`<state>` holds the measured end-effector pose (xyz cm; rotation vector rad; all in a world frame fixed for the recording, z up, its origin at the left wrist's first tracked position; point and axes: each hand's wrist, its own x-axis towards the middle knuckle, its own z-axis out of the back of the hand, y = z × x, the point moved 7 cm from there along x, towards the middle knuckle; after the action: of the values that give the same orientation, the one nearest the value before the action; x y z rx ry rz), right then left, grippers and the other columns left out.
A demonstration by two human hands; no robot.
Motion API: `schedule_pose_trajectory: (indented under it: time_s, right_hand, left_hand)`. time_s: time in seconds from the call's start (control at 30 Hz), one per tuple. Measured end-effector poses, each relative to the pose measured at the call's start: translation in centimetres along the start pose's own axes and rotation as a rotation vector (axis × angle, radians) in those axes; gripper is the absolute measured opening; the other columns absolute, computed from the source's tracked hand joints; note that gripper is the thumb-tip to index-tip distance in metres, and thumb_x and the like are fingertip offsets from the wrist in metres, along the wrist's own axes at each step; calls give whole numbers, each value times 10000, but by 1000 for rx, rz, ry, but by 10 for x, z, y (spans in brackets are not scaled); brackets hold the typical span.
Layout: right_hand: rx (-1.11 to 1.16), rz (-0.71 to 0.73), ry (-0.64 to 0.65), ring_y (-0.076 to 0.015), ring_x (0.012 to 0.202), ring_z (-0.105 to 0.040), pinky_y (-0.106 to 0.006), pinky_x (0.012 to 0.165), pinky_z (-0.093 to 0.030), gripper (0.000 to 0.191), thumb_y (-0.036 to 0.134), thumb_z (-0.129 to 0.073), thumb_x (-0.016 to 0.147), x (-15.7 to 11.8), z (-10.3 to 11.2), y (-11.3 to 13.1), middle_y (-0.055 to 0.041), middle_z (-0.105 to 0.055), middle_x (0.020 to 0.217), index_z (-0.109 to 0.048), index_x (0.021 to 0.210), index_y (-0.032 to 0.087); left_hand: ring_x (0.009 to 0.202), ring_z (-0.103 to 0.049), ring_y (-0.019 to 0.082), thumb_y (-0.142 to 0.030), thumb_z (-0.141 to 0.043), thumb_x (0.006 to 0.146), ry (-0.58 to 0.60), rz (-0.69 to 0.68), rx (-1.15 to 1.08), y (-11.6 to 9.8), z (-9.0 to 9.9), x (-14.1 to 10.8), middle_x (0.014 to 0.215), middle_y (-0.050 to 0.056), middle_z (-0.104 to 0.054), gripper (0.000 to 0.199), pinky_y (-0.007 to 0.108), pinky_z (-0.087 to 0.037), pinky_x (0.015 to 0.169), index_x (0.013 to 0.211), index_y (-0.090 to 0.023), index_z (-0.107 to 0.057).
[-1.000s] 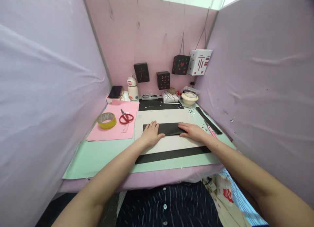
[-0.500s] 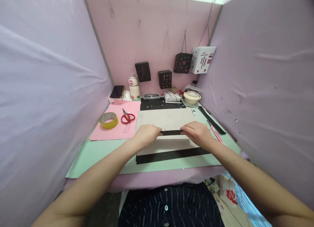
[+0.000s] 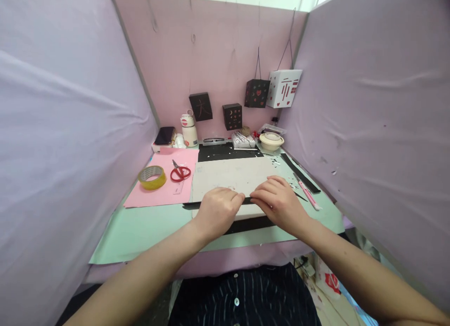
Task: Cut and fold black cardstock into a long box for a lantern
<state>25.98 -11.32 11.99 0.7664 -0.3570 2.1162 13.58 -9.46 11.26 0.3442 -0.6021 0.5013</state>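
A narrow black paper strip (image 3: 191, 206) runs crosswise just above the pale board (image 3: 214, 173). My left hand (image 3: 220, 212) pinches it near its middle, thumb and fingers pressed together. Close beside it, my right hand (image 3: 276, 201) pinches the same strip with its fingertips. Only a short piece of the strip shows between the hands, and it looks thin, seen nearly edge-on; whether it is folded I cannot tell. Below, a second black strip (image 3: 251, 224) lies along the near edge of the board, partly covered by my left hand.
Left, pink paper (image 3: 137, 198) bears a yellow tape roll (image 3: 152, 178) and red-handled scissors (image 3: 180, 173). Right lie a pink craft knife (image 3: 308, 193) and another black strip (image 3: 300, 173). Behind stand a bottle (image 3: 189, 131) and a lidded bowl (image 3: 271, 141). Decorated boxes (image 3: 258, 93) hang at the back.
My hands have come closer together and slightly nearer to me with the strip. Its visible face has narrowed, and its ends now show beyond my hands. The view has shifted slightly.
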Motion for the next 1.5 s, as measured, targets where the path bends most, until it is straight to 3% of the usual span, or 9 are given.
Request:
schedule_pose_trajectory:
  time_s: [0.1,0.27,0.43,0.53,0.73,0.93,1.13,1.37,1.5]
  right_hand:
    - [-3,43,-51,-135,704,-564,-405,989,-347,190,106,-491,914,1,2,12,9,-645,705,-620,817,206]
    - [8,53,-109,-122,700,-550,-402,1021,-330,158,122,-509,919,-6,10,23,22,-641,708,-611,837,210]
    - [-50,18,-51,-129,669,-508,-364,917,-370,145,171,-539,923,-13,13,24,17,-588,662,-603,798,206]
    - [-75,27,-72,-132,634,-469,-350,861,-378,176,171,-537,921,-14,13,27,19,-535,615,-592,757,202]
    - [-24,-8,-64,-135,668,-490,-359,893,-360,139,227,-557,932,-18,17,26,18,-564,658,-590,798,208]
    - [-90,0,-92,-146,625,-415,-333,749,-352,203,225,-568,918,-26,20,31,16,-484,608,-543,718,202]
    - [40,-15,-56,-151,665,-486,-320,713,-343,116,227,-576,919,-27,24,31,4,-568,670,-577,805,205]
    - [25,35,-72,-160,612,-408,-320,599,-307,168,189,-557,919,-31,26,35,-9,-509,615,-562,751,201]
    - [183,4,-98,-154,657,-463,-311,617,-347,62,188,-581,916,-30,30,35,-26,-577,697,-578,853,190]
  left_hand:
    - [603,-574,163,-117,-461,906,39,18,9,-10,7,1,611,2,-578,228,287,-422,597,710,-168,-567]
    - [624,-537,163,-131,-454,926,49,3,-17,-18,16,-4,648,4,-563,228,302,-392,602,731,-177,-563]
    - [620,-524,164,-110,-462,912,52,19,-30,-16,22,-10,635,2,-552,227,312,-395,624,729,-176,-578]
    - [679,-546,178,-116,-455,926,83,39,-59,-20,23,-9,708,22,-587,199,317,-411,646,806,-161,-606]
    - [663,-509,176,-95,-392,945,1,30,-95,-21,30,-12,686,19,-562,269,325,-409,656,820,-167,-619]
    - [724,-520,184,-146,-409,965,37,34,-118,-27,33,-10,741,29,-567,214,331,-414,680,902,-154,-613]
    - [668,-460,175,-124,-367,962,2,22,-132,-30,38,-13,683,23,-516,284,331,-381,646,805,-166,-600]
    - [706,-479,178,-196,-439,971,69,68,-166,-31,34,-13,726,22,-529,207,326,-387,647,825,-171,-583]
    - [688,-460,171,-165,-438,961,9,45,-193,-36,37,-13,697,15,-513,213,324,-377,639,801,-172,-578]
